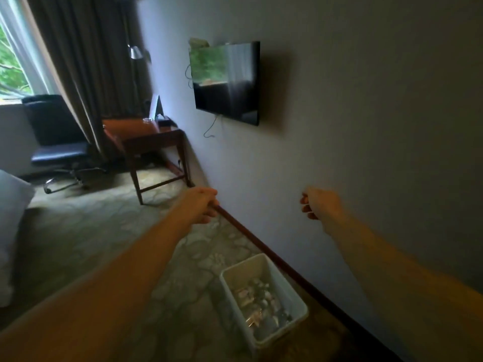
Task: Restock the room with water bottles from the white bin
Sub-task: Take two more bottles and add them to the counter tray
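both arms out, left hand (202, 205) and right hand (320, 205) loosely curled, holding nothing. white bin (264, 300) on carpet by wall, bottles (257, 301) blurry inside. table (146, 134), chair (56, 134) ahead, tv (226, 81) on wall.

Two hands (202, 205) (320, 205), one white bin (292, 291) (bottles inside uncountable), one television (226, 81), one desk (149, 137), one chair (56, 131).

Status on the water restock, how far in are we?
Nothing looks done: no bottles show on the dark wooden desk. In hand: nothing; the left hand and right hand are loosely curled, with no grip on anything. Left: the white plastic bin on the carpet by the wall holds blurred contents, apparently bottles, all to be placed.
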Motion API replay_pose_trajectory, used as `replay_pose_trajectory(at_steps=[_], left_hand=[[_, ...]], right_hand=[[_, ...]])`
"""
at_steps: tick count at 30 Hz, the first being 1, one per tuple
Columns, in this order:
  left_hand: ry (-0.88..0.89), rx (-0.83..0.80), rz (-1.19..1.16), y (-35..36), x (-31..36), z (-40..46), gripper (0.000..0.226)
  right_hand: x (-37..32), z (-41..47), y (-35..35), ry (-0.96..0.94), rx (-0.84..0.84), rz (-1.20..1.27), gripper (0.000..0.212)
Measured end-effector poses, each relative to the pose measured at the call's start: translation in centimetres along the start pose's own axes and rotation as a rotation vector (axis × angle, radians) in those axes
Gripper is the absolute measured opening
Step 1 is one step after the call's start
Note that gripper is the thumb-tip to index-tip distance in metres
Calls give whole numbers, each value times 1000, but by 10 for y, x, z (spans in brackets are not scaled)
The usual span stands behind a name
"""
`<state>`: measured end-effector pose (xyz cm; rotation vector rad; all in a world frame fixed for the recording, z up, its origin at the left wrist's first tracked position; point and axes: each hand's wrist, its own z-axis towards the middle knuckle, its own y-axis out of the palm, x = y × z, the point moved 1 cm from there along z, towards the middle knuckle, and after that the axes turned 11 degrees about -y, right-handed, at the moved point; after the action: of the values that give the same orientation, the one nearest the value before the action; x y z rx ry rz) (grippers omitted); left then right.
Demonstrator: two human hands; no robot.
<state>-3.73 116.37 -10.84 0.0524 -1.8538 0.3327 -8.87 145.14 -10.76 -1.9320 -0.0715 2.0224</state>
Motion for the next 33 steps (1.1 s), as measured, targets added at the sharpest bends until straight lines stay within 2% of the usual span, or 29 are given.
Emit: replay_pose_trajectory(at_steps=[4, 10, 14, 17, 22, 25, 31, 33], left_hand=[[-132, -55, 3, 11, -48, 51, 13], [-243, -121, 63, 51, -89, 171, 15], [-341, -149, 107, 90, -118, 259, 13], [-409, -222, 192, 130, -168, 321, 12], [-538, -368, 306, 194, -301, 408, 13], [-603, -463, 383, 229, -409, 453, 24], [-887, -482, 382, 296, -608, 517, 11], [-908, -516, 499, 313, -658, 525, 24]], right_hand=[[61, 31, 41, 131, -19, -34, 23], [167, 119, 76, 273, 80, -76, 26], [255, 169, 104, 532, 84, -58, 27], [323, 182, 131, 709, 57, -44, 27], [442, 190, 166, 821, 193, -104, 28], [540, 188, 193, 901, 215, -157, 40], [727, 186, 252, 983, 349, -246, 59], [778, 180, 274, 1035, 316, -276, 68]])
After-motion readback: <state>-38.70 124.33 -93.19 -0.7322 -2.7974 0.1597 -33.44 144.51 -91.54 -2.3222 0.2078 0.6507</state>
